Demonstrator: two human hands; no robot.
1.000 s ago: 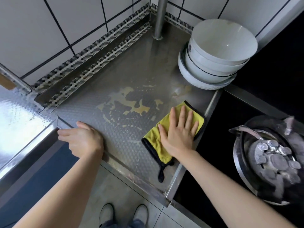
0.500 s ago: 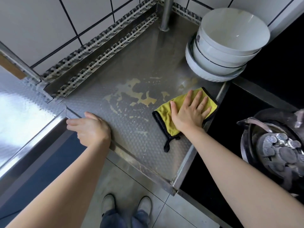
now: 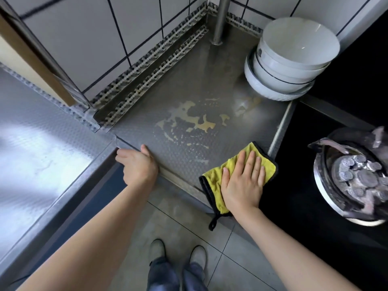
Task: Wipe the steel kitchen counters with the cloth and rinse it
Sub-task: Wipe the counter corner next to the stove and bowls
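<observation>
Cloth pulled back to front edge

Cloth (image 3: 237, 171) has slid toward us from beside the bowls (image 3: 289, 59) to the front right corner of the desk (image 3: 168, 85), its loop hanging over the edge. Our right hand (image 3: 243, 181) lies flat on it, fingers straight, pressing. Our left hand (image 3: 138, 166) has stayed on the front lip, fingers curled over the edge, thumb on top. Yellow spill (image 3: 189, 116) in the middle looks untouched, so we judge one stroke done along the right side, most wiping and the rinse not yet done.
</observation>
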